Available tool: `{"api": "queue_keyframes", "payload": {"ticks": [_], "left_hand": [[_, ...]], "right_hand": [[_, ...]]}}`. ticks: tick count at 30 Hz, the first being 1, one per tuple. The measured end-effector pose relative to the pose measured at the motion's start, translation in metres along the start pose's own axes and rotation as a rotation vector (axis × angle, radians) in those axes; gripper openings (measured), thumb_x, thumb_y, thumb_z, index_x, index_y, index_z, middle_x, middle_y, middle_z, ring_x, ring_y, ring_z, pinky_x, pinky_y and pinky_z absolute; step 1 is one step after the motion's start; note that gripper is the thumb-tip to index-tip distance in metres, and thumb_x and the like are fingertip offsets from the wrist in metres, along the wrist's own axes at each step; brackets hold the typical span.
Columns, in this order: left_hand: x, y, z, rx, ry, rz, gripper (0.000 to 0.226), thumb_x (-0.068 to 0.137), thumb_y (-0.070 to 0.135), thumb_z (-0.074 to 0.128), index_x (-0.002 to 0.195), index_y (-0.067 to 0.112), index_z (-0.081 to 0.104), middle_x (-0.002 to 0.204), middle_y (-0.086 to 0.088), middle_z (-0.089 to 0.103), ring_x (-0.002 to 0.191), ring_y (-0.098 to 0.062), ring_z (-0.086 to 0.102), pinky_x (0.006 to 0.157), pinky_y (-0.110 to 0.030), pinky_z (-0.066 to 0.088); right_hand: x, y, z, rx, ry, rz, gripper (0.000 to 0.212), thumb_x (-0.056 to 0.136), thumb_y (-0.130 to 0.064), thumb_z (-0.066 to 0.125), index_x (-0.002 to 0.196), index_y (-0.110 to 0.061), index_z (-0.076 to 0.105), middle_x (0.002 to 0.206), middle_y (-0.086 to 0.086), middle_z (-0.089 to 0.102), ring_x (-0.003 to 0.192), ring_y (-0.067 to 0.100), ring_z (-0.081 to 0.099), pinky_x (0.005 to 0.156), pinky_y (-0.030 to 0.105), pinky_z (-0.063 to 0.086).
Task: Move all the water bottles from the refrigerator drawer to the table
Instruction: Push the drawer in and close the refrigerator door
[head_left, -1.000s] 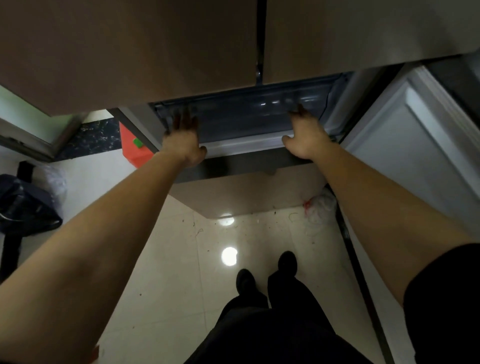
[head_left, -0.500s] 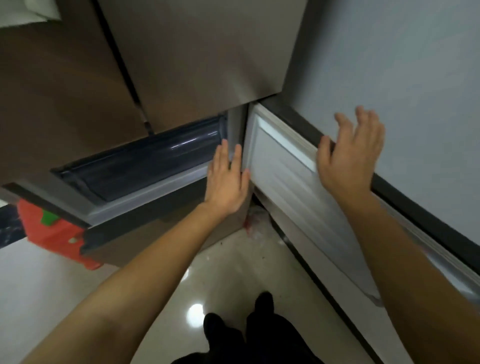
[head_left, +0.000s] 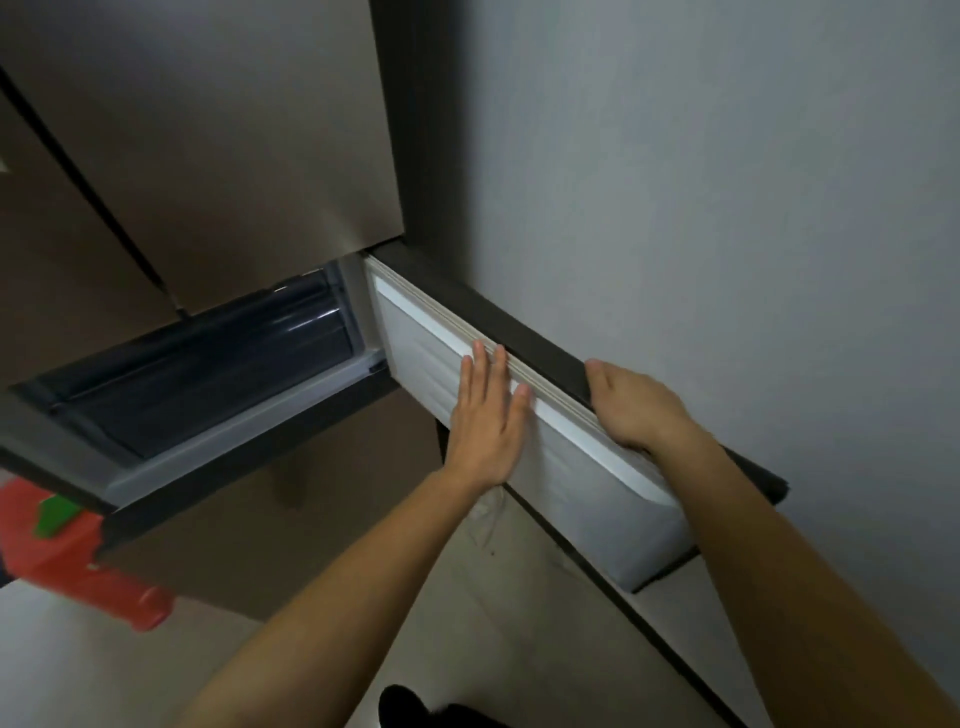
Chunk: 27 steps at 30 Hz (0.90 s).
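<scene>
presses flat with the left hand (head_left: 485, 415), fingers straight, on the white inner lining of the lower door (head_left: 587, 483). grips that door's dark top edge with the right hand (head_left: 636, 410), fingers curled over it toward the wall (head_left: 727, 208).

shows no water bottles anywhere. probably hides them, if any are there, behind the dark translucent front of the refrigerator drawer (head_left: 208, 374), just left of the door's hinge side. shows no table either.

could go wrong in a few ways:
- could pinch the right fingers between door edge and wall, with the door lying close beside the wall and the fingers wrapped over on that side.
- could knock the door against the wall if pushed hard with the flat left palm.
- could let the door swing back across the drawer once released, blocking the reach for bottles.

counts as follows: two hands, both on the door; one open lower door; one drawer front; two closed upper doors (head_left: 208, 156) split by a dark seam; one red object (head_left: 67, 561) with a green patch, low at left; zero bottles in sight.
</scene>
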<state>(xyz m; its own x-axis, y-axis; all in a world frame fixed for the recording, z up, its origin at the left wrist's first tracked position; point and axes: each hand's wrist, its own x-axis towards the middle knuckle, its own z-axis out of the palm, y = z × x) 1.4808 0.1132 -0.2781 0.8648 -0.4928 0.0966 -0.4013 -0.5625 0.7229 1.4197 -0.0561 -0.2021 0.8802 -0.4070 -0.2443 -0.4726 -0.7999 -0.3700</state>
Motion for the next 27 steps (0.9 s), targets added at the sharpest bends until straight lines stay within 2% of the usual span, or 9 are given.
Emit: {"api": "queue_keyframes", "payload": {"ticks": [2,4,9,12,16,18,21,24,27], "left_hand": [[-0.011,0.009,-0.004,-0.094,0.018,-0.079,0.065,0.102,0.056,0.017,0.158,0.027,-0.001,0.164,0.009,-0.015,0.150,-0.007,-0.015,0.124,-0.038,-0.004],[-0.028,0.020,-0.010,-0.284,0.040,-0.176,0.072,0.097,0.062,0.016,0.158,0.026,0.003,0.165,0.010,-0.006,0.150,-0.004,-0.006,0.125,-0.039,0.001],[-0.088,0.037,-0.033,-0.661,0.076,-0.420,0.080,0.092,0.076,0.017,0.156,0.028,0.022,0.162,0.010,0.023,0.148,-0.010,0.023,0.115,-0.046,0.034],[-0.129,0.033,-0.050,-0.716,0.030,-0.476,0.098,0.079,0.090,0.020,0.155,0.029,0.027,0.158,0.012,0.032,0.146,-0.007,0.029,0.113,-0.042,0.035],[-0.173,0.017,-0.083,-0.697,0.077,-0.531,0.077,0.094,0.071,0.007,0.149,0.028,0.039,0.147,0.014,0.046,0.136,-0.005,0.039,0.109,-0.035,0.032],[-0.192,0.007,-0.108,-0.659,0.100,-0.575,0.074,0.094,0.071,0.008,0.143,0.033,0.047,0.141,0.012,0.053,0.130,-0.005,0.047,0.105,-0.030,0.036],[-0.218,-0.016,-0.154,-0.486,0.114,-0.625,0.068,0.089,0.079,0.015,0.119,0.045,0.065,0.127,0.012,0.063,0.115,-0.004,0.059,0.096,-0.024,0.041],[-0.240,-0.045,-0.200,-0.283,0.185,-0.627,0.072,0.091,0.075,0.028,0.139,0.028,0.055,0.145,0.004,0.051,0.132,-0.015,0.048,0.106,-0.025,0.031],[-0.256,-0.082,-0.243,-0.002,0.247,-0.569,0.077,0.087,0.067,0.054,0.146,0.019,0.045,0.141,0.006,0.052,0.130,-0.013,0.048,0.101,-0.021,0.034]], "right_hand": [[-0.006,0.003,0.002,0.046,-0.107,-0.101,0.059,0.108,-0.045,0.010,0.156,-0.018,0.030,0.158,0.009,0.037,0.141,0.028,0.039,0.114,0.037,0.028],[-0.013,0.004,0.006,0.094,-0.205,-0.188,0.062,0.106,-0.051,0.011,0.160,-0.021,0.016,0.164,0.004,0.025,0.149,0.023,0.027,0.119,0.034,0.019],[-0.028,-0.008,0.030,0.349,-0.318,-0.300,0.062,0.107,-0.049,0.017,0.160,-0.019,0.010,0.166,-0.002,0.013,0.152,0.015,0.015,0.119,0.025,0.008],[-0.044,-0.025,0.061,0.505,-0.350,-0.280,0.057,0.109,-0.039,0.023,0.160,-0.025,0.004,0.165,0.000,0.017,0.151,0.021,0.021,0.120,0.028,0.012],[-0.064,-0.066,0.099,0.591,-0.402,-0.260,0.063,0.107,-0.040,0.028,0.158,-0.031,-0.007,0.163,0.006,0.025,0.146,0.030,0.031,0.119,0.039,0.024],[-0.074,-0.093,0.115,0.620,-0.455,-0.261,0.068,0.106,-0.042,0.031,0.157,-0.033,-0.012,0.163,0.006,0.025,0.145,0.031,0.034,0.118,0.039,0.026],[-0.088,-0.142,0.143,0.691,-0.476,-0.252,0.077,0.102,-0.047,0.037,0.154,-0.036,-0.019,0.163,0.006,0.025,0.144,0.032,0.036,0.120,0.043,0.026],[-0.099,-0.199,0.173,0.749,-0.457,-0.233,0.080,0.104,-0.042,0.039,0.154,-0.030,-0.022,0.165,0.011,0.020,0.148,0.032,0.028,0.121,0.040,0.021],[-0.103,-0.257,0.199,0.814,-0.412,-0.200,0.082,0.105,-0.040,0.041,0.154,-0.026,-0.023,0.167,0.012,0.006,0.152,0.031,0.015,0.121,0.040,0.016]]}}
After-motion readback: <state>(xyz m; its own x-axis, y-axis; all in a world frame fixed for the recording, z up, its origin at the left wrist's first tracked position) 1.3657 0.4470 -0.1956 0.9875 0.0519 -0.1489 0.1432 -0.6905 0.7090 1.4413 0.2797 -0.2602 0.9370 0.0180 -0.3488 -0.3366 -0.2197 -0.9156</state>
